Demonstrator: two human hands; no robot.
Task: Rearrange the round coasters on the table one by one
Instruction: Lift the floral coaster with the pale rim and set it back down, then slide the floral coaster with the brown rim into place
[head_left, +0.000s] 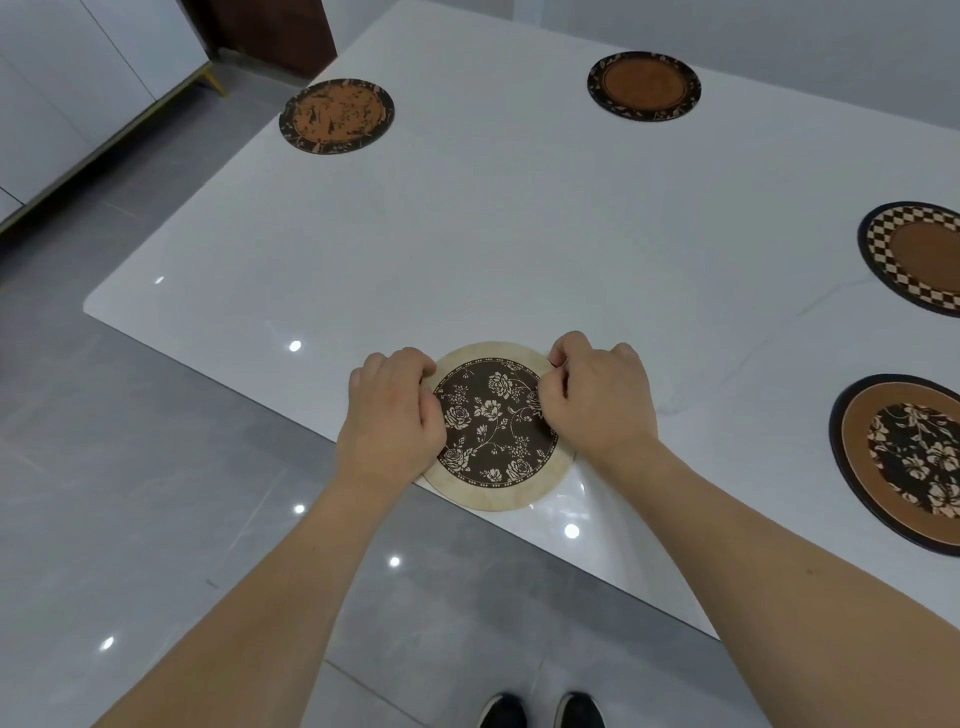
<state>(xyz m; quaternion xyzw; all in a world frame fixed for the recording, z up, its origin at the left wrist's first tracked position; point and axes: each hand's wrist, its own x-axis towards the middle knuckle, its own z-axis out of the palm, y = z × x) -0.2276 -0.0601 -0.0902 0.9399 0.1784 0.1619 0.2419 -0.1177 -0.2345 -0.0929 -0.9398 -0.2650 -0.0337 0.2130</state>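
Both the left hand (392, 415) and right hand (597, 397) pinch opposite rims of the cream-bordered floral coaster (496, 426), which overhangs the near edge of the white table (467, 234); this looks like mid-placement, so next it likely needs sliding fully onto the tabletop.

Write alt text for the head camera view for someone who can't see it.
Both hands, left hand and right hand, pinch opposite edges of a cream-rimmed floral coaster at the near edge of a white table. Four other round coasters lie farther away and to the right.
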